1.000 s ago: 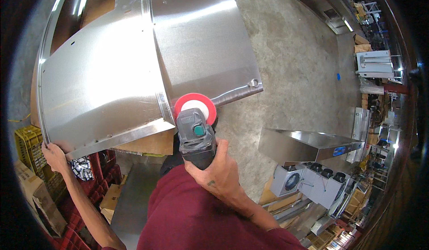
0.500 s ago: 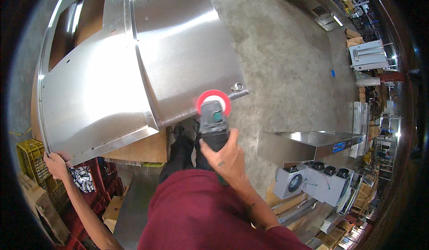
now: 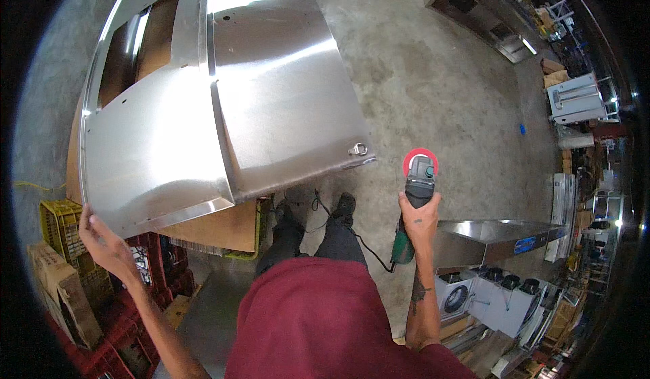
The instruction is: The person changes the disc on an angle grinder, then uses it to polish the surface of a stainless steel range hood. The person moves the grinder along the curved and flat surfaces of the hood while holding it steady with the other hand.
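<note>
My right hand (image 3: 420, 213) is closed around the neck of an angle grinder (image 3: 420, 188), off to the right of the sheet metal. The grinder has a red disc (image 3: 433, 157), a dark grey head and a green body end partly hidden below my wrist. At the near left corner of a large stainless steel panel (image 3: 156, 135), my left hand (image 3: 107, 245) has its fingers stretched out and apart, next to or touching the edge. A second steel panel (image 3: 284, 94) adjoins it, with a small metal ring fitting (image 3: 357, 149) near its corner.
The grinder's black cord (image 3: 371, 250) runs across the concrete floor (image 3: 433, 94) past my shoes. Red crates (image 3: 159, 267), a yellow crate (image 3: 61, 220) and a cardboard box (image 3: 64, 291) stand at left. A steel trough (image 3: 474, 240) and boxed fans (image 3: 504, 304) lie at right.
My right hand has carried the grinder rightward, away from the panel's near edge. My left hand has loosened from the panel's corner, its fingers now extended. The view has shifted slightly.
</note>
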The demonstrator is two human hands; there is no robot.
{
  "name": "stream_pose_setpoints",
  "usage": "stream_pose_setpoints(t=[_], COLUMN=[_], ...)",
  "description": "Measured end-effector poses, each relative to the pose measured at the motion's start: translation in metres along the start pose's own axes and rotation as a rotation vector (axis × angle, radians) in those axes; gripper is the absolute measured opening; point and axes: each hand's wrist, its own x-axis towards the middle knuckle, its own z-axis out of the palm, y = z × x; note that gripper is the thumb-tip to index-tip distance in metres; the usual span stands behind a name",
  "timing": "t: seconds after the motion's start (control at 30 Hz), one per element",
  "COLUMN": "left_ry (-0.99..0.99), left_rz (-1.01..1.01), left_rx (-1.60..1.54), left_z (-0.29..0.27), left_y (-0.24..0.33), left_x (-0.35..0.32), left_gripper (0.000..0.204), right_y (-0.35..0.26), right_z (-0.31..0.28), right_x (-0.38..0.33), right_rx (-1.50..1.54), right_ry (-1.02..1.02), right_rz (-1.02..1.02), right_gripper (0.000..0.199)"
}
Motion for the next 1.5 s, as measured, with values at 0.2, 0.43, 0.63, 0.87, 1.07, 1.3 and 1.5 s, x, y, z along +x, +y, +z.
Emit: stream_pose_setpoints(t=[0.2,0.43,0.63,0.87,1.07,1.3,1.5], left_ry=[-0.762,-0.802,-0.843,-1.410,-1.362,-0.891,-0.494], left_rz=[0.663,0.451,0.524,0.428,0.082,-0.398,-0.682], left_rx=[-0.135,0.427,0.475,-0.307,-0.223,-0.161,-0.026], left_z=[0.041,0.135,0.195,0.196,0.163,0.094,0.065], left_y=[0.207,0.235,0.299,0.348,0.331,0.325,0.271], left_x=[-0.155,-0.279,-0.355,-0.433,-0.393,-0.358,-0.290], left_gripper=[0.048,0.090,0.087,0.041,0.036,0.039,0.075], right_y=[0.026,0.059,0.077,0.089,0.077,0.017,-0.009], right_z=[-0.013,-0.030,-0.045,-0.051,-0.048,-0.074,-0.088], right_x=[0.055,0.125,0.169,0.200,0.212,0.173,0.125], right_rx=[0.025,0.090,0.058,0.094,0.364,0.554,0.528], right_ry=[-0.088,-0.278,-0.368,-0.389,-0.526,-0.786,-0.867], right_rz=[-0.046,-0.089,-0.109,-0.159,-0.339,-0.360,-0.481], right_gripper=[0.064,0.064,0.065,0.070,0.069,0.062,0.062])
